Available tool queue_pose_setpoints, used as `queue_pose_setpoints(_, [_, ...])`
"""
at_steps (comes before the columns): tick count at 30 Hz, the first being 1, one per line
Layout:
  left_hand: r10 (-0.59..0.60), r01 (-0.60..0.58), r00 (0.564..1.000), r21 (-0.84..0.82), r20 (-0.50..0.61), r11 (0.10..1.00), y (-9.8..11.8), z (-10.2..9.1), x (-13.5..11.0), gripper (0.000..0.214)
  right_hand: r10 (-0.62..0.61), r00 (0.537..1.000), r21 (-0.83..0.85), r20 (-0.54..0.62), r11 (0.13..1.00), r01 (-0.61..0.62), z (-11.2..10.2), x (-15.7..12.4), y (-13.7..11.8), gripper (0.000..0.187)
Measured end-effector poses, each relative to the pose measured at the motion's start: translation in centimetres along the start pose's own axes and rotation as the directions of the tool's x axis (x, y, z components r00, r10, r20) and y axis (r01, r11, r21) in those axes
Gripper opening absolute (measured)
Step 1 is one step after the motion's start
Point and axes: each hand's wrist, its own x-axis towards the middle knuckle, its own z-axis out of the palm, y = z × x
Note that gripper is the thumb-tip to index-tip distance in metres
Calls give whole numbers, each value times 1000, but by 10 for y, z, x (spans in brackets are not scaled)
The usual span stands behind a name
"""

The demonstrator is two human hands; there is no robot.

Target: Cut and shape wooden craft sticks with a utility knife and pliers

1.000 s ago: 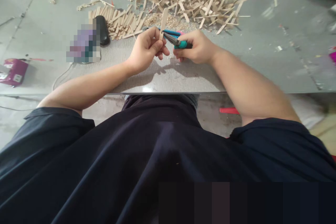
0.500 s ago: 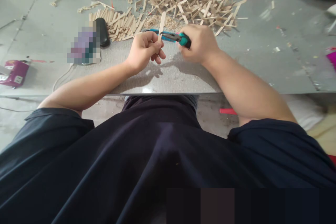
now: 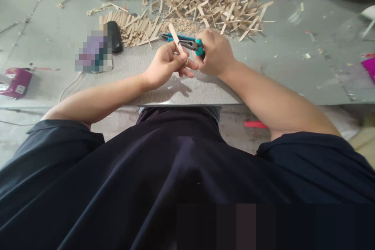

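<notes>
Between thumb and fingers, my left hand [image 3: 168,63] pinches a flat wooden craft stick [image 3: 175,36], which tilts up and to the left. My right hand [image 3: 215,51] is wrapped round the teal-and-black handles of a pair of pliers [image 3: 191,44]. The plier jaws point left and meet the stick's edge just above my left fingertips. Behind them on the table lies a blue tool [image 3: 167,38], partly hidden by the stick and pliers. Small wood chips [image 3: 181,25] are heaped just beyond my hands.
A big loose pile of craft sticks [image 3: 211,0] spreads at the back. Flatter, lined-up sticks [image 3: 134,29] lie left of the chips, next to a black rounded object [image 3: 114,37] and a blurred-out item [image 3: 93,50]. A purple box [image 3: 17,82] stands at the left; the table edge [image 3: 187,105] runs before me.
The craft stick has tipped from nearly upright to leaning left. My left hand has shifted slightly right and nearer to me, its lower fingers more spread; my right hand has moved a little left.
</notes>
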Motion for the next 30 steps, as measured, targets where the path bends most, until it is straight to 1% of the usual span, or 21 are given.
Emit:
queue_pose_setpoints(3, [33, -33, 999, 2, 17, 999, 0, 1, 0, 27, 17, 1000, 13, 26, 1000, -17, -1, -1, -3, 28])
queue_pose_setpoints(7, [62, -62, 997, 16, -38, 998, 5, -3, 2, 21, 43, 999, 65, -8, 997, -43, -5, 1, 4, 25])
queue_pose_setpoints(10, [81, -77, 995, 55, -63, 996, 4, -9, 7, 22, 13, 1000, 135, 2, 991, -13, -9, 3, 13, 23])
queue_pose_setpoints(13, [118, -113, 991, 83, -59, 990, 0, -15, 11, 26, -26, 999, 199, 36, 980, 18, -13, 5, 17, 30])
queue_pose_setpoints(15, [141, -135, 988, 90, -64, 987, -3, -17, 13, 26, -11, 998, 238, 65, 971, -4, -17, 5, 16, 38])
queue_pose_setpoints(17, [160, -151, 984, 113, -76, 982, -3, -17, 13, 24, 22, 992, 273, 128, 960, -56, -22, 5, 12, 41])
queue_pose_setpoints(19, [173, -156, 980, 159, -99, 975, -3, -18, 14, 25, 55, 980, 305, 191, 946, -112, -27, 3, 5, 38])
queue_pose_setpoints(21, [186, -157, 974, 211, -128, 965, -3, -19, 15, 29, 64, 978, 346, 201, 929, -132, -32, 1, -1, 35])
queue_pose_setpoints(25, [213, -164, 961, 261, -175, 951, -4, -21, 19, 33, 30, 987, 418, 156, 904, -94, -37, -3, -6, 36])
queue_pose_setpoints(27, [205, -154, 962, 262, -181, 953, -5, -23, 21, 33, 0, 983, 437, 184, 896, -82, -38, -2, -3, 35])
queue_pose_setpoints(30, [195, -150, 963, 235, -184, 960, -7, -26, 24, 35, -66, 968, 476, 243, 877, -60, -39, 0, 6, 26])
